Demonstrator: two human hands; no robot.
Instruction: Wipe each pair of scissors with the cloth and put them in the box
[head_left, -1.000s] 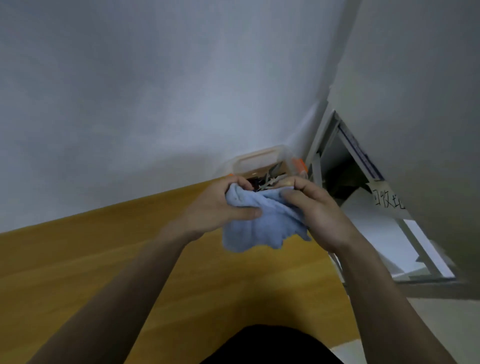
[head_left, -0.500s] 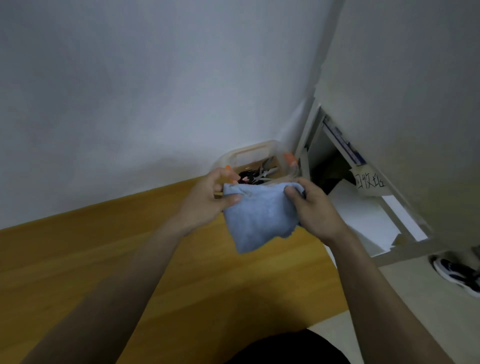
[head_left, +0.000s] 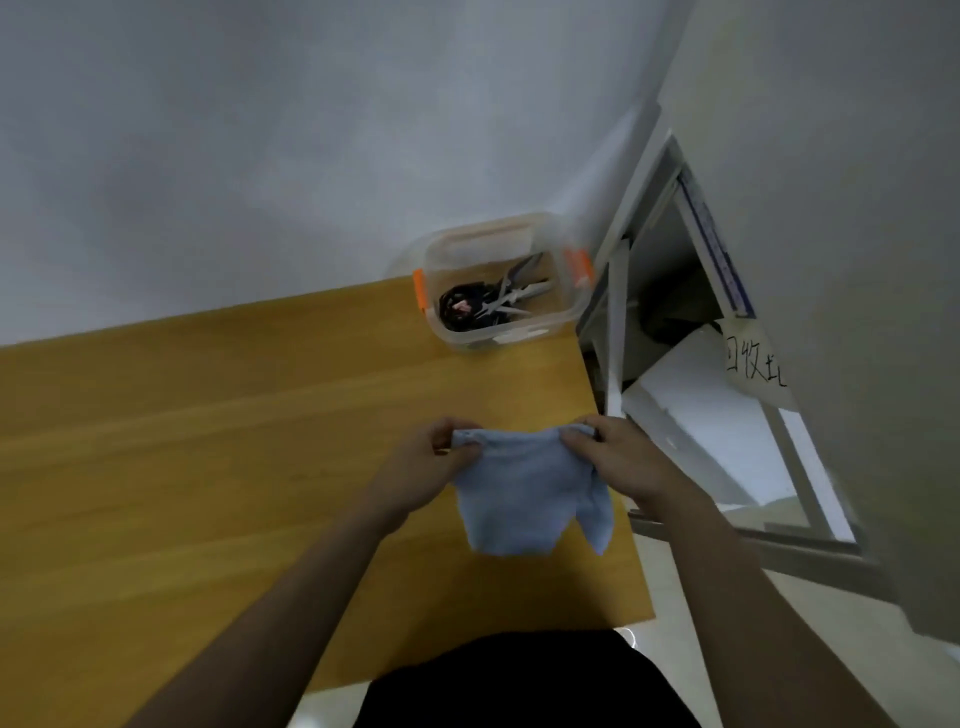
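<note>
While both hands hold it up by its far edge, the light blue cloth (head_left: 524, 493) hangs over the near right part of the wooden bench (head_left: 208, 441). The left hand (head_left: 434, 470) pinches the cloth's left corner between thumb and curled fingers; the right hand (head_left: 621, 462) pinches the right corner the same way, so the fabric stretches between them and droops toward the person, with a loose flap trailing at its right side. Neither hand holds any scissors.

At the far right corner of the bench, close against the pale wall (head_left: 260, 156), stands the clear plastic box (head_left: 566, 312), open at the top, with an orange latch on its left and right sides. Inside it lies a heap of scissors (head_left: 488, 304): dark handles bunched toward the left, pale metal blades pointing to the right. How many pairs lie there cannot be told. The box stands well apart from the hands and the cloth, on the far side of them.

To the right of the bench, past its edge, a grey metal frame (head_left: 618, 322) leans beside white boards, and a paper label (head_left: 753, 364) with handwritten characters hangs on the grey surface further right. At the near edge, the person's dark clothing (head_left: 519, 680) fills the bottom of the view.
</note>
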